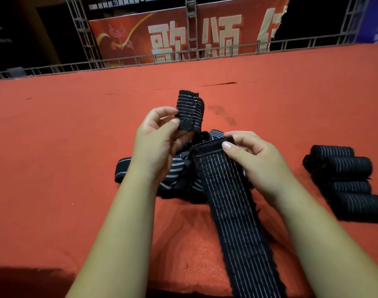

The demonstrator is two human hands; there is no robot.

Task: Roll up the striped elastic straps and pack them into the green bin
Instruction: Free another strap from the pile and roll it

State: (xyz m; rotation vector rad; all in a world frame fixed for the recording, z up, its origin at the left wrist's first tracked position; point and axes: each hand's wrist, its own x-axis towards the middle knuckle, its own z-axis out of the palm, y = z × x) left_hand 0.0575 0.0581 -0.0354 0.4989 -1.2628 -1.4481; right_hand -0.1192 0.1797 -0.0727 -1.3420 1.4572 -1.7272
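- Thumb and curled fingers of the left hand [160,134] pinch a short folded strap end [189,112]; the piece stands upright above the hand, black with thin pale stripes running across it
- The right hand [254,160] grips the top edge of a long strap [233,201], with the thumb pressed on the dark hemmed end and the fingers curled behind it
- The long strap runs flat from the right hand down to the bottom edge of the view, between the two forearms, its stripes running lengthwise
- Whether the strap end and the long strap are one piece cannot be told, as the hands hide the part between them
- Loose straps [177,175] lie in a tangled heap under and just behind both hands, with one loop sticking out to the left of the left wrist
- At least four rolled straps [349,166] lie side by side well to the right, touching one another and apart from the heap
- All of this rests on a red cloth [54,147] that covers the work surface
- Beyond the far edge of the cloth runs a low metal railing [54,68]; behind it a red banner [127,35] with large pale characters hangs on a metal truss [82,33]
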